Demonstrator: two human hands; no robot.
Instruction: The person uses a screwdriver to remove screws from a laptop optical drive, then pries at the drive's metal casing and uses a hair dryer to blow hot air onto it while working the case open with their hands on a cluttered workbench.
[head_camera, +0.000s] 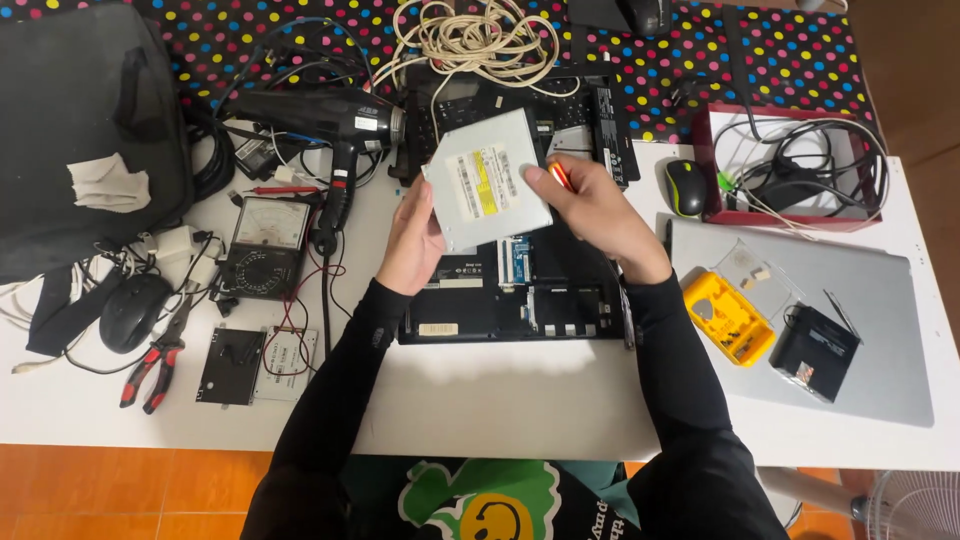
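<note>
— Silver optical drive (492, 180) is already out of the opened laptop (520, 285) mid-worktop, held just above it.

— Yep. Left hand (412, 245) has its grip clamped on the drive's edge, right hand (598, 212) pinches a red-handled screwdriver (560, 176) against it. Laptop's base is still bare, nothing closed up.

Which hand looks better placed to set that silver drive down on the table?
Probably the left hand: it grips the silver drive by its edge, while the right hand also pinches a small red-tipped tool.

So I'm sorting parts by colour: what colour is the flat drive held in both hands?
Silver-grey optical drive with a white and yellow label, seen in the head view.
</note>
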